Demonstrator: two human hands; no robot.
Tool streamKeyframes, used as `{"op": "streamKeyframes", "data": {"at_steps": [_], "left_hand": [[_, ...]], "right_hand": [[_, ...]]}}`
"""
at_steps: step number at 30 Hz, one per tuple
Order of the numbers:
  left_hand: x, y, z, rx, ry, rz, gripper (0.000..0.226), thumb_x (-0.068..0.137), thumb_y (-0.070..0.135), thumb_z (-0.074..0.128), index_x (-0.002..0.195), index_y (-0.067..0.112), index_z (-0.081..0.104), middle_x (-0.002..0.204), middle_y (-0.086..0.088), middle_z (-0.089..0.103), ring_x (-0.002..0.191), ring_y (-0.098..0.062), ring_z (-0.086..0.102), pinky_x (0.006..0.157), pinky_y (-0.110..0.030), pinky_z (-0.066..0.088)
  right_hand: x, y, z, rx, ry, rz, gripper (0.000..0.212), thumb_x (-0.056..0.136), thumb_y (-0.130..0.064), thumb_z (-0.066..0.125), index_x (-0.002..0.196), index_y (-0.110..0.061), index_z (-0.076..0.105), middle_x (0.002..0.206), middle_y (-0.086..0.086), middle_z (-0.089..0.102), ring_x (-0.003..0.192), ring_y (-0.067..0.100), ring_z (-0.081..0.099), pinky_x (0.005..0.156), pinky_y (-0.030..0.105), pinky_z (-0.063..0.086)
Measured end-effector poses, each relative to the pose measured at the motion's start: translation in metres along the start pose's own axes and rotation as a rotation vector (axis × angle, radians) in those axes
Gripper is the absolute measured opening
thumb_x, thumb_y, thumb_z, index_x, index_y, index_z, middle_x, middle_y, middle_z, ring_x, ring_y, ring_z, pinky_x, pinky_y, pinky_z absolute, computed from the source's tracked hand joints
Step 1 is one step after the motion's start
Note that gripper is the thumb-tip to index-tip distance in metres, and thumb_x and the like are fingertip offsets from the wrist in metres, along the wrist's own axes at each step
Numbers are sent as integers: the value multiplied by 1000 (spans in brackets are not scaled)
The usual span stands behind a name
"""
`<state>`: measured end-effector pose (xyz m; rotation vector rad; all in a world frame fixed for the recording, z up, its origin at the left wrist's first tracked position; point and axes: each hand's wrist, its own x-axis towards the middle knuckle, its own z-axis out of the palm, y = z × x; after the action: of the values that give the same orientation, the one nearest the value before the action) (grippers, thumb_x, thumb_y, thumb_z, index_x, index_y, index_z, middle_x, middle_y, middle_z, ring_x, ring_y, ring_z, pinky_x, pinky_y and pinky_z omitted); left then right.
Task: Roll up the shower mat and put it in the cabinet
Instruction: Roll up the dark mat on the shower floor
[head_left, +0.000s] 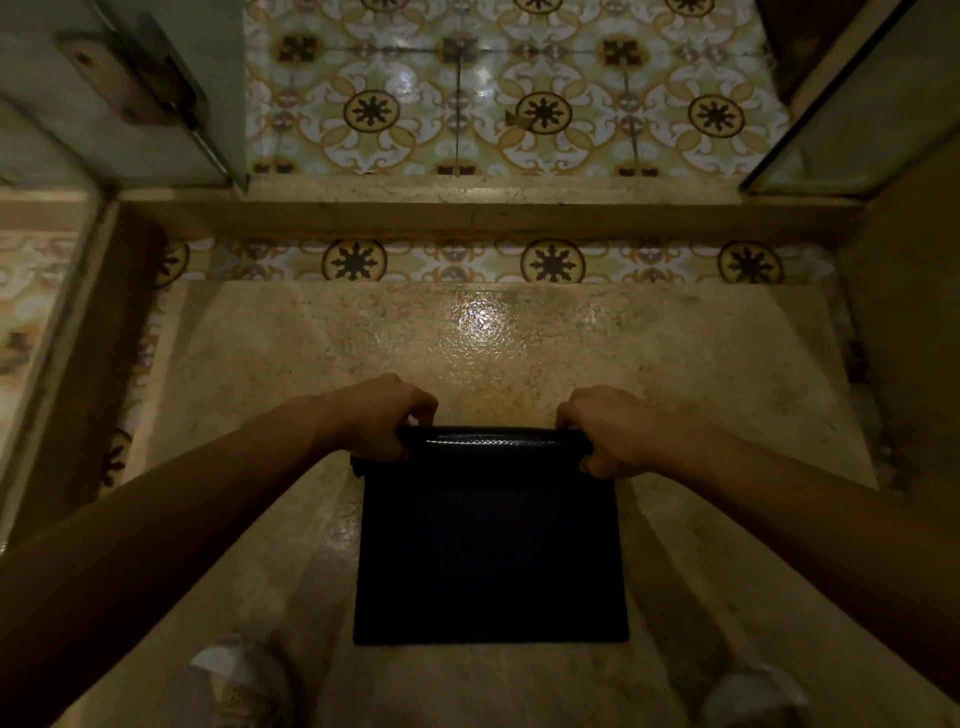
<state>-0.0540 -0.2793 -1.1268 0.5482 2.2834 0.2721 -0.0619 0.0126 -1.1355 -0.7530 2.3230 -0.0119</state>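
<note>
A person's two bare hands grip the far end of a dark, nearly black rectangular rubber shower mat (491, 561) with a fine woven-looking texture, seen from above in a dim shower stall. The left hand (376, 421) is closed around the left end of a narrow roll (491, 441) formed at the mat's far edge, fingers curled over the top and thumb toward the near side. The right hand (605, 434) clamps the roll's right end in the same way. Between the two hands the roll catches a thin strip of light. Nearer the person than both hands, the unrolled part of the mat lies flat on the glossy beige stone shower floor (483, 338). Beyond the hands, the floor shines with a bright reflection, then meets a raised stone threshold (488, 213) and cream floor tiles patterned with dark rosettes and ochre scrolls (519, 104). Far left of the left hand hangs a glass door panel with a metal hinge (135, 78). Two pale shoes (239, 686) show below the forearms at the bottom edge, one on either side of the mat.
</note>
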Motion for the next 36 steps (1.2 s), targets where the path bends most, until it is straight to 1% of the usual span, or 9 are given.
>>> {"op": "streamKeyframes", "data": {"at_steps": [7, 11, 14, 19, 24, 26, 28, 32, 36], "left_hand": [[-3, 9, 15, 110, 107, -50, 34, 72, 30, 74, 101, 26, 58, 98, -1, 67, 86, -23, 64, 73, -36, 57], [-9, 11, 13, 96, 49, -8, 30, 73, 25, 72, 101, 21, 61, 96, -3, 68, 83, -21, 64, 69, -34, 56], [-12, 8, 6, 65, -21, 3, 29, 77, 21, 70, 105, 20, 61, 97, -4, 68, 74, -12, 62, 59, -23, 51], [-9, 17, 8, 142, -23, -13, 46, 79, 22, 71, 122, 22, 55, 113, -2, 69, 98, -21, 64, 78, -30, 54], [-9, 17, 12, 227, 27, -26, 35, 74, 30, 74, 104, 24, 58, 101, -3, 67, 90, -23, 63, 68, -30, 50], [-9, 19, 14, 242, 6, -34, 39, 69, 33, 79, 102, 23, 59, 101, -2, 66, 91, -22, 61, 65, -28, 45], [-9, 21, 13, 222, -26, -31, 44, 65, 34, 83, 101, 23, 60, 101, 0, 66, 92, -20, 60, 64, -26, 40], [-12, 17, 2, 88, -122, -37, 38, 70, 25, 82, 103, 24, 63, 108, 5, 69, 94, -14, 63, 60, -18, 39], [-13, 18, -1, 13, -148, -57, 41, 69, 20, 84, 104, 25, 64, 110, 8, 70, 86, -7, 62, 60, -13, 39]], "right_hand": [[-7, -7, 13, -5, 67, 6, 42, 67, -22, 73, 101, -16, 50, 101, 7, 56, 86, 25, 56, 63, 29, 42], [-13, -11, 16, -48, 84, -38, 41, 69, -19, 74, 103, -12, 52, 102, 8, 56, 85, 25, 57, 61, 27, 34], [-14, -13, 14, -53, 37, -31, 40, 70, -20, 73, 103, -11, 52, 103, 9, 56, 85, 24, 56, 61, 26, 35], [-16, -19, 10, -58, 31, 16, 41, 71, -18, 72, 105, -12, 49, 99, 10, 56, 64, 16, 38, 48, 23, 27], [-18, -23, 16, -129, 82, 33, 46, 67, -20, 74, 105, -11, 49, 91, 7, 57, 56, 12, 30, 42, 24, 17], [-18, -26, 16, -140, 65, 31, 44, 68, -18, 72, 105, -10, 50, 93, 8, 58, 60, 16, 43, 42, 25, 20], [-19, -29, 13, -158, 11, 18, 40, 71, -17, 71, 105, -10, 53, 99, 10, 58, 78, 24, 59, 49, 25, 29], [-17, -32, 3, -204, -136, 11, 34, 72, -22, 71, 102, -9, 61, 103, 13, 62, 90, 28, 63, 60, 27, 42], [-18, -30, 3, -151, -180, -10, 28, 73, -20, 68, 98, -10, 59, 103, 14, 60, 90, 29, 63, 60, 27, 42]]}}
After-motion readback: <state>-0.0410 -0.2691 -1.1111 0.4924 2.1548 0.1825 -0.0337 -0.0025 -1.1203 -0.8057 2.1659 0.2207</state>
